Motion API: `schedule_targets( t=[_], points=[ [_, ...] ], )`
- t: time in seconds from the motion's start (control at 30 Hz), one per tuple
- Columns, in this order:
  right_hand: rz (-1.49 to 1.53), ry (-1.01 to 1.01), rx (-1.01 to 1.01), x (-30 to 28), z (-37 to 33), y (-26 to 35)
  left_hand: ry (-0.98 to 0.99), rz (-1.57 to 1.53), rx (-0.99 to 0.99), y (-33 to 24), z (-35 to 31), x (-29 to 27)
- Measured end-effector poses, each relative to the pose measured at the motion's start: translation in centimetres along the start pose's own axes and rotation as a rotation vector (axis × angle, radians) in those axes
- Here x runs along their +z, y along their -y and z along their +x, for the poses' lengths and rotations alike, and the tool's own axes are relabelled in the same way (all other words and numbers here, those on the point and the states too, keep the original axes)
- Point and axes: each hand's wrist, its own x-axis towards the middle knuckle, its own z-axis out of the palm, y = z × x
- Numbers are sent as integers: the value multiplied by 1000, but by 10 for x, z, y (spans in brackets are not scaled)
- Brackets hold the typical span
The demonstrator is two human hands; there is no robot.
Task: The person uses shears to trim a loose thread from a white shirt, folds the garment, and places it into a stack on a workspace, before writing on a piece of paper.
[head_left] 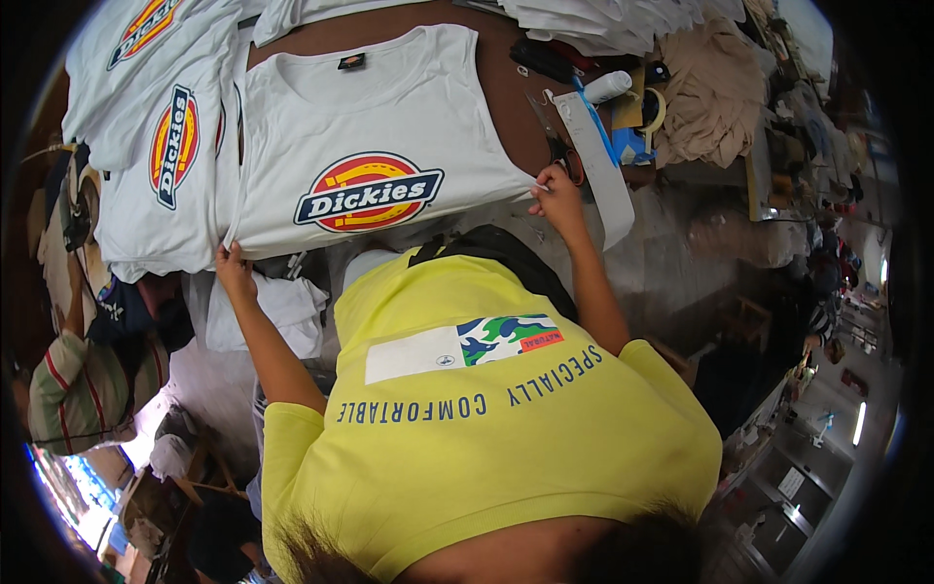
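Nearest the camera was the person's own yellow shirt (486, 428), filling the lower middle of the view, with both bare forearms reaching up and away from it. The left hand (233, 273) was pinched shut on the near left corner of the white tee (360, 127), and the right hand (559, 200) was pinched shut on the near right corner, so the hands stood well apart with the hem stretched between them. The tee lay flat and face up on the brown table (506, 107), straight ahead of the hands; its long axis ran from the held hem away to the collar at the far side, with the round printed badge (368, 192) just beyond the hem. Neither hand was clearly nearer, since each gripped its own corner, though the right reached a little farther. Left of the tee, touching it, lay more white tees (165, 156) with the same badge. Right of it, just beyond the right hand, were scissors (555, 136) and a white strip (598, 165), and farther off a beige cloth heap (710, 92).
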Motion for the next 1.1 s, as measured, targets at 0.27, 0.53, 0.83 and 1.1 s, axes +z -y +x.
schedule_targets(
  t=[0.27, 0.53, 0.83, 1.1],
  points=[
    [-769, -263, -192, 29, -4, 10, -122, 882, 1053, -58, -73, 104],
    [-931, -58, -775, 123, 13, 58, 322, 1224, 1152, -55, -40, 165],
    [-974, -327, -751, 141, 156, 90, 222, 1338, 1226, -107, 51, 212],
    [-960, -366, -664, 145, 191, 108, 121, 1267, 1185, -110, 79, 237]
  ],
)
